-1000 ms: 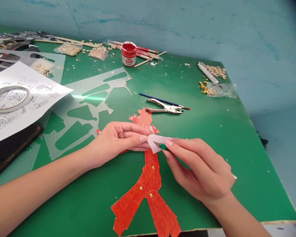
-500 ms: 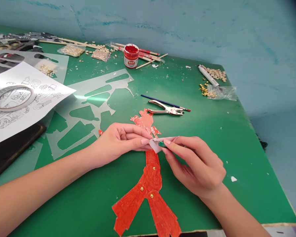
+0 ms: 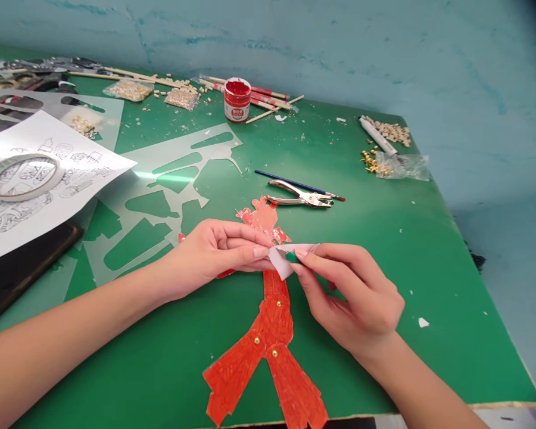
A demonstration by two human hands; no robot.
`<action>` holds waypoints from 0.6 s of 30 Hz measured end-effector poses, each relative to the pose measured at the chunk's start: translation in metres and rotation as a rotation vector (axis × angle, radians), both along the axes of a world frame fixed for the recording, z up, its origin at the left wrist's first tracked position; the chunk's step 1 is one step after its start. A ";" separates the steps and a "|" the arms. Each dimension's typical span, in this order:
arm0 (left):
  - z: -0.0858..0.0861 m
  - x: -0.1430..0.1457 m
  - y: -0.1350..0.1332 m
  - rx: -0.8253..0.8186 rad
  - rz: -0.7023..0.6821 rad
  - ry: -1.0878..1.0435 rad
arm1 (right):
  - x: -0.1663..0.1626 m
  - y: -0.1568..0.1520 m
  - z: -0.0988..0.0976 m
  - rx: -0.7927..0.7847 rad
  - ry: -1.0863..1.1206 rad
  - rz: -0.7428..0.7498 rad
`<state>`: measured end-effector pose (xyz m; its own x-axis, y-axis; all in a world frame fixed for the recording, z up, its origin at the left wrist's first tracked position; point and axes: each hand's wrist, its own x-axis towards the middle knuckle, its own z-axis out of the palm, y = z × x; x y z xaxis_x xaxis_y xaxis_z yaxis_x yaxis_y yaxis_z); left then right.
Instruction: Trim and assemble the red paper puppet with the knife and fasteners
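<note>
A red jointed paper figure (image 3: 270, 333) with small brass pins lies flat on the green table (image 3: 429, 238), legs toward me and head away. My left hand (image 3: 214, 253) rests over the figure's chest, fingers pressed together. My right hand (image 3: 348, 292) pinches a small whitish translucent piece (image 3: 282, 261) right where the left fingertips meet it, just above the figure's torso. Both hands grip that piece between thumb and fingers.
A silver hole punch (image 3: 300, 196) and a blue paintbrush (image 3: 295, 184) lie beyond the figure. A red paint jar (image 3: 236, 99), sticks, bags of small parts, a cut translucent sheet (image 3: 161, 190), a tape roll (image 3: 22, 176) on printed paper, and brass pins (image 3: 371, 162) surround the area.
My right hand has shifted slightly left and up with the whitish piece, folding it closer against the left fingertips. A white scrap now shows on the table at the right.
</note>
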<state>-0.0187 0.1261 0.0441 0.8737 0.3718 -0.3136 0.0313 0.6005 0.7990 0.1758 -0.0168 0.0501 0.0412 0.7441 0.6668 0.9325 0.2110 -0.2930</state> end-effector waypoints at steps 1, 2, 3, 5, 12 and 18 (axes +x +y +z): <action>0.000 0.000 0.000 0.014 -0.007 0.009 | 0.002 0.000 0.000 0.005 0.013 -0.052; 0.000 -0.001 0.001 0.023 -0.013 0.013 | 0.004 0.001 0.001 0.016 0.024 -0.108; 0.000 -0.001 0.001 0.026 -0.011 0.010 | 0.007 0.001 0.002 0.033 0.033 -0.154; 0.000 -0.001 0.002 0.013 0.001 -0.002 | 0.011 0.000 0.003 0.061 0.041 -0.182; -0.001 0.001 -0.001 0.029 0.036 0.004 | 0.008 -0.003 0.011 0.028 -0.066 0.047; -0.005 0.002 -0.001 0.069 0.051 -0.034 | 0.010 -0.002 0.011 -0.005 -0.090 0.084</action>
<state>-0.0167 0.1248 0.0392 0.8628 0.4359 -0.2562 -0.0260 0.5443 0.8385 0.1855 -0.0191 0.0613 -0.0813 0.7455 0.6615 0.9344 0.2880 -0.2097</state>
